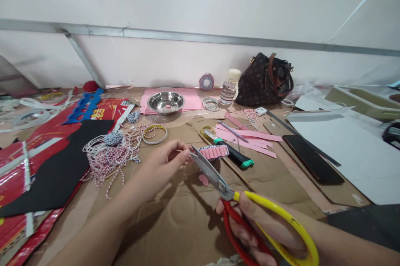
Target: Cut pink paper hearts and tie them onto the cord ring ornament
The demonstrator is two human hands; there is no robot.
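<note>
I have one pair of scissors (219, 182), two steel blades with smooth red and yellow handles, raised over the wrinkled cardboard (175, 226) on the tabletop (73, 221). The right hand (269, 222) has its grip wrapped around those handles, the blades parted narrowly. Beside their tips, the left hand (167, 161) has thumb and fingers drawn close together; I cannot tell whether that grip holds anything. Just behind the blades I see one pleated pink piece (215, 152) edged with twisted cord, then one cutter (237, 155). One pink paper heart (203, 180) lies below. Farther out sits one shiny round bowl (153, 107).
</note>
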